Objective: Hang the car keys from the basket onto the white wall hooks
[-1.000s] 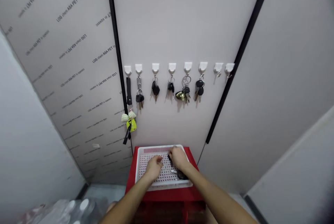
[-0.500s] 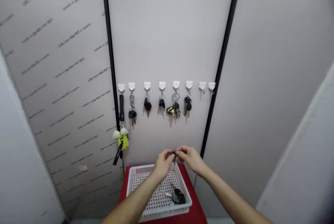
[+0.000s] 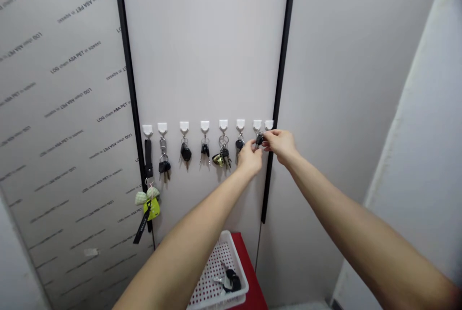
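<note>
Both hands meet at the right end of a row of white wall hooks. A small bunch of black-headed keys (image 3: 259,140) is pinched between them, just below the second hook from the right (image 3: 257,125). My left hand (image 3: 251,157) closes on the keys from the lower left, partly covering the neighbouring hanging keys (image 3: 239,144). From the right, my right hand (image 3: 280,143) grips the same bunch by its fingertips, in front of the lower part of the last hook (image 3: 269,125). Whether the ring sits on the hook I cannot tell.
More key bunches hang to the left, one with a gold charm (image 3: 218,159) and one on a black strap (image 3: 148,158) with a yellow-green pendant (image 3: 152,209). Below, a white perforated basket (image 3: 242,271) on a red surface (image 3: 254,286) contains more keys (image 3: 233,280).
Both hands have risen from above the basket to the hooks at the right, carrying the keys up. The view has shifted slightly to the right.
</note>
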Demonstrator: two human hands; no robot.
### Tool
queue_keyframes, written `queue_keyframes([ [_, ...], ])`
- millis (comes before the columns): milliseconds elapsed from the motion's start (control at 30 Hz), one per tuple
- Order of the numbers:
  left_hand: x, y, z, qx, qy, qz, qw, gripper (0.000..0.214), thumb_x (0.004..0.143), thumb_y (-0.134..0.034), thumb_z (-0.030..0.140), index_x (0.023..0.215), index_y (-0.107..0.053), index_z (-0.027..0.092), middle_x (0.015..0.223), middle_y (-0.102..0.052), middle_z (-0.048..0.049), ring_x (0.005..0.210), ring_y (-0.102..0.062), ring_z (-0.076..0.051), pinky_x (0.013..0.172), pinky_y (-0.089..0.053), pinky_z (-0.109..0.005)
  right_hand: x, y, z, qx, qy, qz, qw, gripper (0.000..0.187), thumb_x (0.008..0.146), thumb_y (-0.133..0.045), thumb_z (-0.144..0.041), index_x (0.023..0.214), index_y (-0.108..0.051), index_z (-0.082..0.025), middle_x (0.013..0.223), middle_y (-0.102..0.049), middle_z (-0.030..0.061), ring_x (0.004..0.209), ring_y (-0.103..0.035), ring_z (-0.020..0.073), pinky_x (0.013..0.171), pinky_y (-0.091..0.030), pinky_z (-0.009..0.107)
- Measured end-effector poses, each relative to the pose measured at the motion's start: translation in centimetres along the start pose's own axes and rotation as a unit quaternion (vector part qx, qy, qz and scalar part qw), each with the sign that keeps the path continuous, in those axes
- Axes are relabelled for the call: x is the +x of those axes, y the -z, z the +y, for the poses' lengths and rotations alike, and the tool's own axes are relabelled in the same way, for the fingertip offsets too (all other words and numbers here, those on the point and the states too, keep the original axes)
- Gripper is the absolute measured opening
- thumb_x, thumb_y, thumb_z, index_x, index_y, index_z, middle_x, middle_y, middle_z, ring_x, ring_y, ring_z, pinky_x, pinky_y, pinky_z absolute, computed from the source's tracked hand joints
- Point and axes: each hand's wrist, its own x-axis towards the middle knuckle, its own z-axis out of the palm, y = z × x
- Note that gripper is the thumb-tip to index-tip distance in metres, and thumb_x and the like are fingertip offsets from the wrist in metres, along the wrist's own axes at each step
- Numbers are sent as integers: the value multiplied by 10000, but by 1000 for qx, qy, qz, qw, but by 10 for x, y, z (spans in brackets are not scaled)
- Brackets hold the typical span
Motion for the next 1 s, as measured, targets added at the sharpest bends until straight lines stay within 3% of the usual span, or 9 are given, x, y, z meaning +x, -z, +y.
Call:
queue_keyframes([
  [100,4,0,2,46,5,10,999,370,684,-407,168,1052,-375,174,955,-524,-58,779,-506,-117,690,-377,-239,9,-3,-1,-52,-8,18,998,54,563,-500,-160,523,-491,-124,452,-493,-4,385,-474,73,313,-368,155],
  [300,-1,-1,-1,65,16,2,998,360,675,-411,130,1032,-409,176,994,-515,-62,842,-490,-126,724,-364,-234,11,-6,5,-93,-28,-7,995,64,574,-490,-163,555,-524,-113,470,-532,23,397,-487,86,334,-378,168],
  [433,-15,5,-14,57,11,-11,998,378,660,-425,121,1035,-410,168,1001,-511,-67,851,-483,-136,727,-368,-255,8,-1,19,-91,-13,-7,996,152,596,-444,-158,690,-553,-110,556,-560,33,433,-495,80,390,-388,179],
  [567,-46,24,-61,25,40,-32,998,366,644,-435,108,1007,-441,149,989,-514,-78,816,-495,-126,713,-381,-252,-21,5,51,-154,58,17,986,250,604,-424,-203,810,-545,-130,639,-574,30,514,-504,90,487,-400,210],
  [667,-84,45,-116,27,107,-40,993,325,639,-427,88,957,-480,126,970,-524,-88,829,-491,-122,723,-381,-243,-72,1,87,-209,75,-109,969,237,613,-414,-205,785,-558,-128,685,-590,40,587,-516,106,572,-399,226],
  [733,-112,59,-151,57,148,-44,986,296,642,-415,89,925,-499,103,946,-536,-99,834,-491,-125,741,-372,-244,-113,-6,113,-250,65,-247,934,226,618,-400,-176,758,-573,-130,729,-601,51,633,-524,113,614,-391,224],
  [833,-148,75,-189,129,177,-74,973,267,633,-410,96,872,-528,83,888,-562,-99,810,-501,-132,757,-360,-250,-164,-18,145,-315,99,-428,841,234,617,-387,-136,735,-588,-146,757,-604,56,681,-521,129,644,-374,229],
  [900,-164,81,-203,179,187,-99,961,260,619,-404,88,840,-543,89,854,-575,-85,787,-506,-136,748,-362,-251,-184,-25,158,-371,144,-488,777,227,606,-406,-134,734,-592,-157,764,-602,62,733,-505,160,668,-358,263],
  [1000,-175,84,-209,233,193,-139,943,273,600,-391,75,814,-555,115,813,-588,-57,754,-513,-133,724,-369,-245,-194,-34,163,-455,198,-526,691,212,587,-437,-131,725,-595,-160,781,-594,84,815,-463,216,708,-317,343],
])
